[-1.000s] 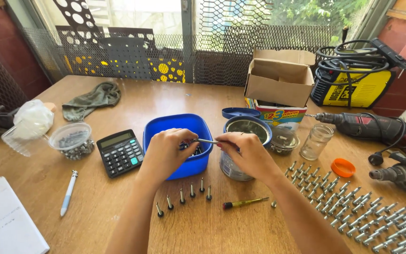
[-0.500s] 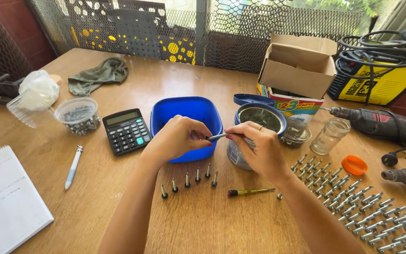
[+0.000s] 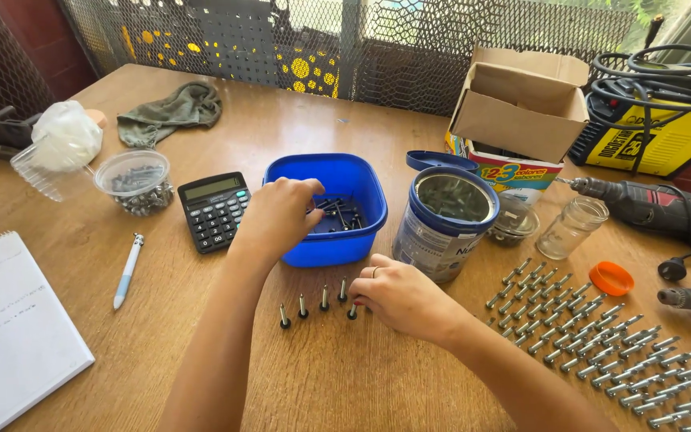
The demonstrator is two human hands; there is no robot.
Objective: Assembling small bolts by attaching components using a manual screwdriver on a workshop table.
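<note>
Bolts (image 3: 337, 214) lie loose in the blue tub (image 3: 361, 232) directly under the left hand (image 3: 277, 218), whose curled fingers hide any hold, while the right hand (image 3: 401, 300) rests fingers-down beside upright bolts (image 3: 323, 298) on the table (image 3: 297, 376).

Wooden tabletop (image 3: 345, 384) crowded with hardware and tools.

On it lie a notebook (image 3: 9, 328), pen (image 3: 128, 270), calculator (image 3: 213, 210), clear tub of screws (image 3: 134, 182), green rag (image 3: 171, 112), blue tub (image 3: 329, 210), tin can (image 3: 444, 220), glass jar (image 3: 571, 227), orange lid (image 3: 611, 278), cardboard box (image 3: 521, 100), two drills (image 3: 649, 210), a yellow machine (image 3: 657, 136), five upright bolts (image 3: 317, 304) and rows of lying bolts (image 3: 601, 344).
</note>
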